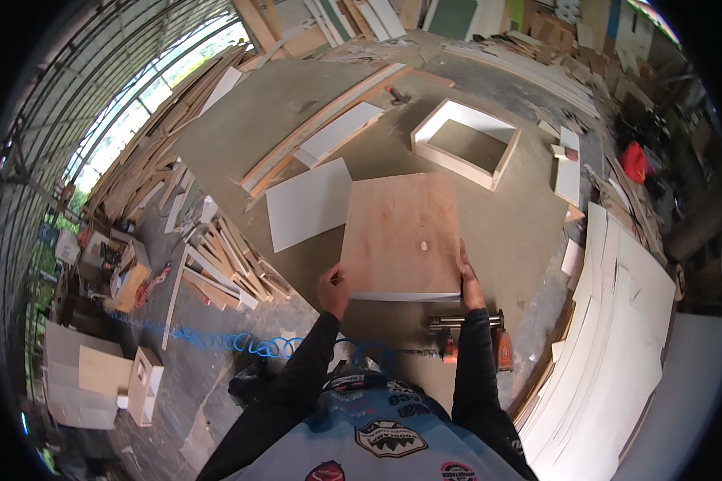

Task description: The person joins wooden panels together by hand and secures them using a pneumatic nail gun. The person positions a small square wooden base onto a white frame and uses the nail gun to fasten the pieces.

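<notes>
A plywood panel (pixel 401 232) with reddish-brown grain lies in front of me on the work surface. A white edge (pixel 405 297) runs along its near side, and a small pale spot marks its face. At its near left corner is my left hand (pixel 333 290), fingers curled in; whatever they may hold is hidden. My right hand (pixel 469 276) rests along the panel's right edge with its fingers stretched out. A white panel (pixel 309 202) lies partly behind the plywood on the left. An orange nail gun (pixel 503 350) lies beside my right forearm.
A white-lined open frame (pixel 501 170) sits at far right, and a narrow white piece (pixel 341 134) lies at far left beside long boards. A drill-like tool (pixel 396 95) is farther back. Blue coiled hose (pixel 249 343), wood strips (pixel 233 264) and stacked white sheets (pixel 610 321) surround me.
</notes>
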Demonstrator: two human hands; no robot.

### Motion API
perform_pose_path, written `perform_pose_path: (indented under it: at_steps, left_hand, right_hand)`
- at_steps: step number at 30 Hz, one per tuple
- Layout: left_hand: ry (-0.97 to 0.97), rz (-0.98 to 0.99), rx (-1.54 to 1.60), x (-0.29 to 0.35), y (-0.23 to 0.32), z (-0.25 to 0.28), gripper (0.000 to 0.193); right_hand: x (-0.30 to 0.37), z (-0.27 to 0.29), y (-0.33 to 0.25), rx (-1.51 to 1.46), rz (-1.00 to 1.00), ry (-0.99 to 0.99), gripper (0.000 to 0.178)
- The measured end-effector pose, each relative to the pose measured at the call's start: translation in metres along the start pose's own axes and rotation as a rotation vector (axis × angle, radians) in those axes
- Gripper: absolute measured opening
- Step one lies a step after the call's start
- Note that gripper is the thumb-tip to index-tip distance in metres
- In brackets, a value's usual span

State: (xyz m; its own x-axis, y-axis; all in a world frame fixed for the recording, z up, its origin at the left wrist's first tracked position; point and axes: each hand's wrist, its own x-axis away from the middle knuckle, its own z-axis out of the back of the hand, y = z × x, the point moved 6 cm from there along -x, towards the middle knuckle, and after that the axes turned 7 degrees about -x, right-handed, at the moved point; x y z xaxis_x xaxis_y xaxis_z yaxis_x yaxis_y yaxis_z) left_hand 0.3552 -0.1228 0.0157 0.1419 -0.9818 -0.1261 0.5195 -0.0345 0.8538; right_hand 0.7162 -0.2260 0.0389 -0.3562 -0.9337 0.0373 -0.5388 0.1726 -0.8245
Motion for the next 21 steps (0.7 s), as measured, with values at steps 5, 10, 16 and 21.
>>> perform_pose_path:
  at_steps: [5, 10, 16, 21]
  left_hand:
    - [-0.076, 0.105, 0.215, -0.014, -0.038, 0.016, 0.026]
    - [0.013, -0.127, -0.431, 0.006, 0.015, 0.034, 0.036]
    - [-0.273, 0.019, 0.555, 0.023, 0.178, 0.096, 0.058]
    - [-0.091, -0.002, 0.570, -0.019, 0.200, 0.186, 0.072]
  right_hand:
    - [0.015, -0.073, -0.041, 0.283, 0.090, 0.067, 0.081]
    - [0.032, -0.117, -0.069, 0.363, 0.066, 0.146, 0.060]
    - [0.090, -0.240, -0.081, 0.561, 0.264, -0.097, 0.082]
    - [0.089, -0.348, -0.036, 1.100, 0.641, -0.462, 0.084]
